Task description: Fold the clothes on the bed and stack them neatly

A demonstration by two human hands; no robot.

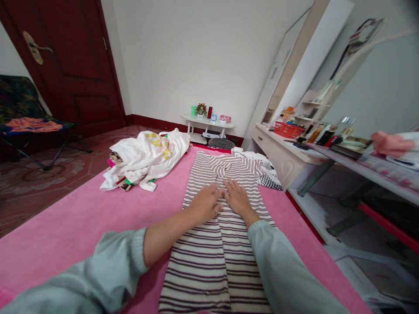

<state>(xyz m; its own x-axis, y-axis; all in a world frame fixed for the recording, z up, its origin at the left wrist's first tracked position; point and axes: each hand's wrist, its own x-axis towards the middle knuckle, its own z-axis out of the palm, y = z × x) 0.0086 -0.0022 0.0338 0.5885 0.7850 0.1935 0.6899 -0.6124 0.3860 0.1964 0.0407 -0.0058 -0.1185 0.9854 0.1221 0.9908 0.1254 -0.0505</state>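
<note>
head view shows pink bedding (127, 209) bordering striped garment (212, 248).

At lower left of the frame, we have open pink bedspread (98, 205) for a hand to pass, narrowing upward between the white cloth heap (147, 157) and the striped garment (203, 261); at upper right of the garment, a checked bundle (271, 182) blocks us, and the white dresser (281, 161) stands beyond the bedspread's right edge
</note>
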